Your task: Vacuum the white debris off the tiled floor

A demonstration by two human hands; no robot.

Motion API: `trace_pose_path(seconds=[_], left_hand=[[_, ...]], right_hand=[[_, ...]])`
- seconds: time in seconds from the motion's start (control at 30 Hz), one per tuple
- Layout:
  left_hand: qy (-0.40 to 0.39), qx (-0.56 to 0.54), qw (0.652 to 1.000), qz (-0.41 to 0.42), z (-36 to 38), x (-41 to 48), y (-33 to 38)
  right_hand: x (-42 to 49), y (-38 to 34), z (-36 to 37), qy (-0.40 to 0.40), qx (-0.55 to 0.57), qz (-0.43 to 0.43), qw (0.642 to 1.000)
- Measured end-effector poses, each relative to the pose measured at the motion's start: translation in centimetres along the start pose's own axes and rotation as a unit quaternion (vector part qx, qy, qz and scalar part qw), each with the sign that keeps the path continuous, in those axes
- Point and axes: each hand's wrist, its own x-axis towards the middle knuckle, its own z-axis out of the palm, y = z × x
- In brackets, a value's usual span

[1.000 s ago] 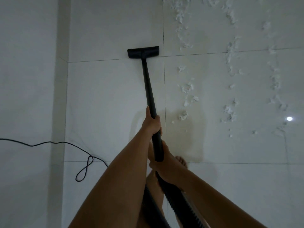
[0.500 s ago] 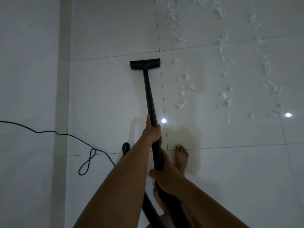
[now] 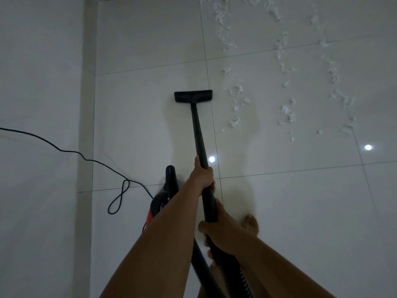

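Note:
A black vacuum wand (image 3: 198, 132) runs from my hands to a flat black floor head (image 3: 193, 95) resting on the white tiled floor (image 3: 137, 117). My left hand (image 3: 202, 175) grips the wand partway up. Lower down, my right hand (image 3: 219, 229) grips the wand where the ribbed black hose (image 3: 236, 274) joins it. White debris (image 3: 236, 104) lies in ragged strips to the right of the floor head, with more debris (image 3: 287, 112) farther right and toward the back.
The red and black vacuum body (image 3: 163, 198) stands on the floor left of my arms. Its black power cord (image 3: 90, 160) snakes off to the left and loops near the wall (image 3: 38, 147). My bare foot (image 3: 250, 225) shows right of the wand.
The floor head has been drawn back toward me across the tile. The vacuum body has come into view at the left, and my foot has shifted.

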Motion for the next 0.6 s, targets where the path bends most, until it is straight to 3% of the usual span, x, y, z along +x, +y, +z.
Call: trace_pose_path(seconds=[0.6], left_hand=[[0.003,-0.014,1.0,0.0,3.4,-3.3,-7.0]], right_hand=[[-1.7,9.0,2.0,-0.001,-0.041,-0.016,0.999]])
